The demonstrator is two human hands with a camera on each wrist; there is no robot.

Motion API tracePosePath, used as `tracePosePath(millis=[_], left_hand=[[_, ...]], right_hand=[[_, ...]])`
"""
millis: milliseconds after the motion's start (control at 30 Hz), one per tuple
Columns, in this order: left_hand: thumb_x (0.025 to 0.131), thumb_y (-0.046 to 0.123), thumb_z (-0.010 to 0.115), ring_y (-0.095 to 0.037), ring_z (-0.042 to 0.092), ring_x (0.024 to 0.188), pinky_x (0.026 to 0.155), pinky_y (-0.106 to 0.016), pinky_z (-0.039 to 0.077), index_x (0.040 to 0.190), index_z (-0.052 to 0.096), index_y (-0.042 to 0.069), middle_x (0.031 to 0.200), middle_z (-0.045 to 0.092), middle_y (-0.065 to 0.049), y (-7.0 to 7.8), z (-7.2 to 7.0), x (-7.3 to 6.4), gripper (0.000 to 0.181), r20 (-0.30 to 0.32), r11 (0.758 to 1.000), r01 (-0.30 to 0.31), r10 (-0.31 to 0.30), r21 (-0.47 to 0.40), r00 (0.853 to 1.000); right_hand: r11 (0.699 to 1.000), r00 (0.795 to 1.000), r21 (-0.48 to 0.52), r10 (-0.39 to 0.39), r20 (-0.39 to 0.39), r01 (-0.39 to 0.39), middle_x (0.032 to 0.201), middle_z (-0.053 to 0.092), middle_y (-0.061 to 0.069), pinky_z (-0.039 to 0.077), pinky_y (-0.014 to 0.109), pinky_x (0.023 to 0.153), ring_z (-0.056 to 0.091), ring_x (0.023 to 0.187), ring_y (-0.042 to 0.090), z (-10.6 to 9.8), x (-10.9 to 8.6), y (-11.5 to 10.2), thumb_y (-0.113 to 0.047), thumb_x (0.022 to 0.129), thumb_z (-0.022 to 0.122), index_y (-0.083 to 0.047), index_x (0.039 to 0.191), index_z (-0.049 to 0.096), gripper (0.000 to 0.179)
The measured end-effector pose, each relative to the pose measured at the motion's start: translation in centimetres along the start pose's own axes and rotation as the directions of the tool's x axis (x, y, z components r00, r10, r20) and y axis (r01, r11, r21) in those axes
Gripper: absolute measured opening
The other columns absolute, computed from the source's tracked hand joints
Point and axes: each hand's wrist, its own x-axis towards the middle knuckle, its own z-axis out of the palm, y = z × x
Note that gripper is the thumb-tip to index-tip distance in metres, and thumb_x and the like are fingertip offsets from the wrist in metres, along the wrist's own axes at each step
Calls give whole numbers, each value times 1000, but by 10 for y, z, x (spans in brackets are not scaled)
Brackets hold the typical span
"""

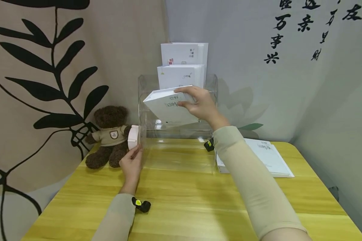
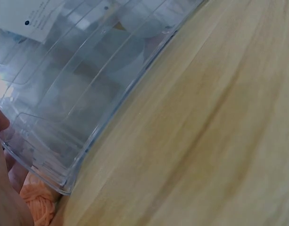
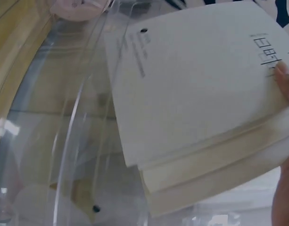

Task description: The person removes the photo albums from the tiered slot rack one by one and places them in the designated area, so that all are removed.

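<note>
My right hand (image 1: 200, 103) pinches a white book (image 1: 169, 110) by its upper edge, thumb on the printed cover and fingers behind. The book is tilted over the front tier of a clear plastic rack (image 1: 181, 134). Up close in the right wrist view, the book's page block (image 3: 215, 160) shows between its covers, and its lower corner overlaps the clear tier. My left hand (image 1: 132, 164) grips the rack's left side edge, thumb on one face and fingers behind the clear wall. Two white books (image 1: 181, 75) (image 1: 184, 53) stand in the tiers behind.
More white books (image 1: 265, 157) lie flat on the wooden table (image 1: 175, 204) at the right. A brown teddy bear (image 1: 110, 137) in a beige shirt sits left of the rack, beside a pale pink object (image 1: 133, 137). A curtain with leaf prints hangs behind.
</note>
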Motion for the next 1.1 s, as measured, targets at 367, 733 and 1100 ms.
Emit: tracePosePath(millis=[367,733,1100], left_hand=[[92,17,76,-7,71,92,72,-11,55,113,79,11,107,76,-9,0,-8,-2,22,18,1000,12,-12,10,1000],[91,16,77,3,68,86,72,-11,54,110,80,10,105,76,-9,1,-1,-5,20,26,1000,21,-20,-15,999],[96,28,72,-10,70,99,77,-9,52,119,77,15,113,75,-5,0,-6,-4,27,64,1000,-24,22,21,998]], right_hand=[[984,941,-12,-172,-291,176,108,75,9,57,28,82,72,95,22,1,-23,-29,-3,75,89,-3,112,74,40],[983,867,177,130,-481,-49,102,76,13,59,24,58,75,80,20,10,-112,-57,12,70,86,0,111,73,45],[936,870,349,206,-447,-43,105,74,15,62,33,66,75,87,20,-4,-116,-72,21,70,81,5,114,69,49]])
